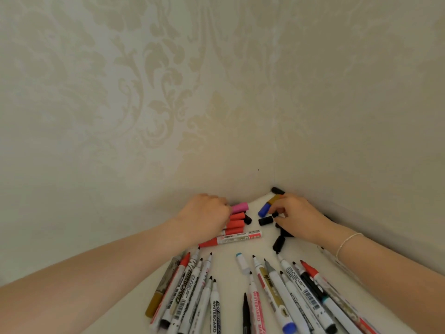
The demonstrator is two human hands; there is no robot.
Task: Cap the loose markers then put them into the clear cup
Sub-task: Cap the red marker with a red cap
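While left hand [204,213] grips caps [237,216] (red).

We read "WHITEBOARD" running lengthwise on a white marker [215,312] at the lower centre of the frame, and again on another white marker [186,284] in the left fan. A pink-printed marker [256,307] right of centre bore "WHITEBOARD MA…", cut off. Barcodes showed on several barrels; their digits were too small for us.

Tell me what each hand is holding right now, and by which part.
Right hand pinches a small black cap between its fingertips, by its sides. Left hand rests on the red caps; whether it grips one cannot be told.
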